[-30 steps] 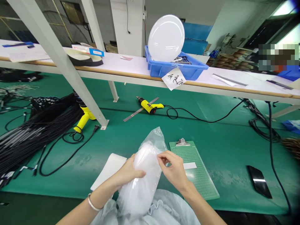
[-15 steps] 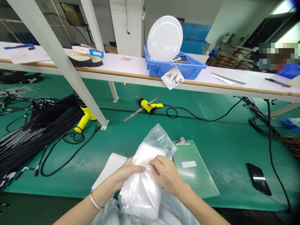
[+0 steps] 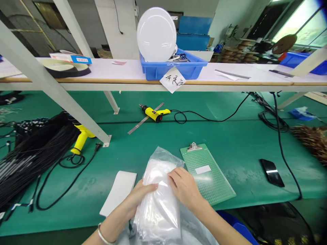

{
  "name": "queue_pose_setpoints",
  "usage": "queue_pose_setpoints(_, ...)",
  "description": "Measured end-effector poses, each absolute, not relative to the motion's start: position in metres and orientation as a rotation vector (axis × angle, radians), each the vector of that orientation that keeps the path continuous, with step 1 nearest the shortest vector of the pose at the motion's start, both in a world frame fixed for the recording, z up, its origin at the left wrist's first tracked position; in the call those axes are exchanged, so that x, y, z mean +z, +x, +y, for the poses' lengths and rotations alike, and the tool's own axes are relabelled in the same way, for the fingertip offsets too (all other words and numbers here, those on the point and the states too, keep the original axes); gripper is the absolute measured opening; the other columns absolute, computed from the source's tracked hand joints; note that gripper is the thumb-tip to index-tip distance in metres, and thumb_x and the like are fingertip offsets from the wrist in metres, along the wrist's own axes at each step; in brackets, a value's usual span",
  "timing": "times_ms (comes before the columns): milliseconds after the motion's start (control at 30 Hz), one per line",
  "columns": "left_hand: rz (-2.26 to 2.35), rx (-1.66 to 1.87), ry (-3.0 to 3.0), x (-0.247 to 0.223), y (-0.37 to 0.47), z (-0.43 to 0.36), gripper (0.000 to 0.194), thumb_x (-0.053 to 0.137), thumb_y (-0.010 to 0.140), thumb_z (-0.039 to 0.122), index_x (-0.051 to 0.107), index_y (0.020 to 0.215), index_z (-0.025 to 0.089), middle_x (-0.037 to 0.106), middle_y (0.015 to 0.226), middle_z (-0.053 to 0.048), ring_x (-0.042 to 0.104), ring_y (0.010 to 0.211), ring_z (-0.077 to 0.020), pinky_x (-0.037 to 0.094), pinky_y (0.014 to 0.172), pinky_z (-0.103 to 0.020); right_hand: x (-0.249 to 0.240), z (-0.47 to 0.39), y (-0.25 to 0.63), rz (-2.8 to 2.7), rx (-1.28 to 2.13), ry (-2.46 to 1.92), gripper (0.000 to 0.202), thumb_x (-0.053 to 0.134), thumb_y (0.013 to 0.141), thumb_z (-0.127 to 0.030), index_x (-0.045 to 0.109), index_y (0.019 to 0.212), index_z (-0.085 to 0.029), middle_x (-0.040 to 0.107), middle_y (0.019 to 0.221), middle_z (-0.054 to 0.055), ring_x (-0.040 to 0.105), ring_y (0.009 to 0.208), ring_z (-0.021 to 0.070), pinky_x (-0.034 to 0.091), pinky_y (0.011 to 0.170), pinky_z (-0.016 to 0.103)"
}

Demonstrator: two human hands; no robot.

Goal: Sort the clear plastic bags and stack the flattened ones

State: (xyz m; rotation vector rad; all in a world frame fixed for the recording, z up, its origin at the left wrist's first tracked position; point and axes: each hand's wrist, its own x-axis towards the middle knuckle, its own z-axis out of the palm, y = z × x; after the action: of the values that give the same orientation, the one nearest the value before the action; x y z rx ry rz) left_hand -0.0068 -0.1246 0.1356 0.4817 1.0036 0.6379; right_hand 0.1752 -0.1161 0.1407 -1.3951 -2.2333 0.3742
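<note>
A clear plastic bag (image 3: 159,207) with something white and flat inside is held upright, low in the middle of the head view. My left hand (image 3: 141,195) grips its left side, thumb across the front and the other fingers hidden behind. On the right edge, my right hand (image 3: 185,187) is closed on the film with its fingers bent together. A white paper pad (image 3: 119,192) lies left of the bag. To the right rests a green clipboard (image 3: 217,182) with a metal clip and a small white label. More clear plastic film is bunched below the hands.
A yellow heat gun (image 3: 153,114) lies across a steel ruler (image 3: 134,129). Black cables (image 3: 38,153) and another yellow tool (image 3: 80,139) are at left. A shelf (image 3: 102,73) carries a blue bin (image 3: 189,69). A black glossy object (image 3: 272,173) lies at right.
The view has swung, so the bench things sit further left. The bag's loose top has sunk and folded lower. My right hand's fingers have shifted slightly toward the bag's right edge.
</note>
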Motion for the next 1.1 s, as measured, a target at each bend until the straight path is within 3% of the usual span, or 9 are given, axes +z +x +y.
queue_pose_setpoints(100,0.993,0.651,0.428,0.126,-0.011,-0.129,0.055,0.068,0.073,0.024,0.044,0.120,0.010,0.064,0.105,-0.017,0.062,0.094,-0.0298,0.049,0.081,-0.038,0.131,-0.129,0.176,-2.151,0.493,-1.377,0.021,0.043,0.085,-0.012,0.063,0.081,-0.019,0.059,0.077,0.006,0.053,0.078,0.0211,0.047,0.070,0.036)
queue_pose_setpoints(167,1.009,0.668,0.404,0.121,-0.015,-0.133,0.058,0.068,0.073,0.026,0.041,0.122,0.010,0.063,0.106,-0.017,0.062,0.094,-0.0303,0.049,0.081,-0.039,0.118,-0.141,0.177,-1.896,0.636,-1.493,0.019,0.051,0.081,-0.019,0.062,0.096,-0.021,0.056,0.101,0.010,0.049,0.100,0.0261,0.043,0.085,0.045)
queue_pose_setpoints(233,1.037,0.669,0.371,0.118,-0.017,-0.136,0.061,0.069,0.073,0.028,0.039,0.123,0.010,0.063,0.106,-0.018,0.062,0.093,-0.0313,0.050,0.080,-0.041,0.105,-0.149,0.176,-1.474,0.857,-1.623,0.045,0.059,0.076,-0.031,0.049,0.120,-0.023,0.038,0.130,0.013,0.032,0.123,0.0321,0.030,0.098,0.055)
queue_pose_setpoints(300,1.049,0.665,0.350,0.119,-0.017,-0.137,0.065,0.070,0.072,0.030,0.037,0.125,0.011,0.063,0.107,-0.017,0.062,0.094,-0.0314,0.051,0.080,-0.040,0.098,-0.150,0.172,-0.985,1.227,-1.586,0.069,0.057,0.075,-0.047,0.030,0.134,-0.023,0.024,0.142,0.013,0.024,0.130,0.0313,0.027,0.101,0.054)
queue_pose_setpoints(400,1.075,0.647,0.373,0.125,-0.011,-0.136,0.067,0.072,0.070,0.030,0.039,0.125,0.013,0.062,0.109,-0.016,0.061,0.096,-0.0301,0.051,0.080,-0.038,0.100,-0.142,0.165,-0.359,1.810,-1.233,0.068,0.043,0.080,-0.061,0.035,0.131,-0.017,0.041,0.134,0.016,0.044,0.120,0.0281,0.040,0.094,0.044)
queue_pose_setpoints(567,1.185,0.570,0.485,0.135,-0.003,-0.132,0.059,0.072,0.068,0.038,0.049,0.115,0.012,0.064,0.105,-0.016,0.062,0.095,-0.0304,0.051,0.080,-0.037,0.106,-0.139,0.165,-0.128,1.953,-1.137,0.047,0.054,0.077,-0.051,0.057,0.106,-0.014,0.063,0.110,0.012,0.058,0.103,0.0249,0.045,0.088,0.035)
queue_pose_setpoints(833,1.315,0.644,0.932,0.105,-0.008,-0.128,0.079,0.071,0.062,0.051,0.041,0.123,0.011,0.046,0.127,-0.020,0.048,0.113,-0.0334,0.042,0.093,-0.041,0.100,-0.160,0.172,-0.030,2.207,-0.926,0.035,0.044,0.078,-0.036,0.061,0.094,-0.010,0.069,0.081,0.010,0.064,0.083,0.0248,0.045,0.083,0.036)
queue_pose_setpoints(967,1.312,0.662,1.076,0.102,-0.009,-0.134,0.071,0.061,0.074,0.049,0.035,0.129,0.014,0.047,0.128,-0.015,0.043,0.120,-0.0294,0.033,0.102,-0.040,0.100,-0.161,0.172,0.041,2.247,-0.846,0.034,0.042,0.080,-0.036,0.062,0.092,-0.011,0.069,0.078,0.009,0.064,0.082,0.0242,0.045,0.083,0.036)
queue_pose_setpoints(1100,1.316,0.663,1.054,0.111,-0.017,-0.142,0.059,0.037,0.085,0.055,0.041,0.129,0.015,0.032,0.142,-0.010,0.019,0.134,-0.0231,0.012,0.111,-0.034,0.100,-0.165,0.172,0.068,2.215,-0.936,0.031,0.041,0.083,-0.033,0.065,0.083,-0.014,0.070,0.077,0.008,0.065,0.079,0.0218,0.046,0.083,0.034)
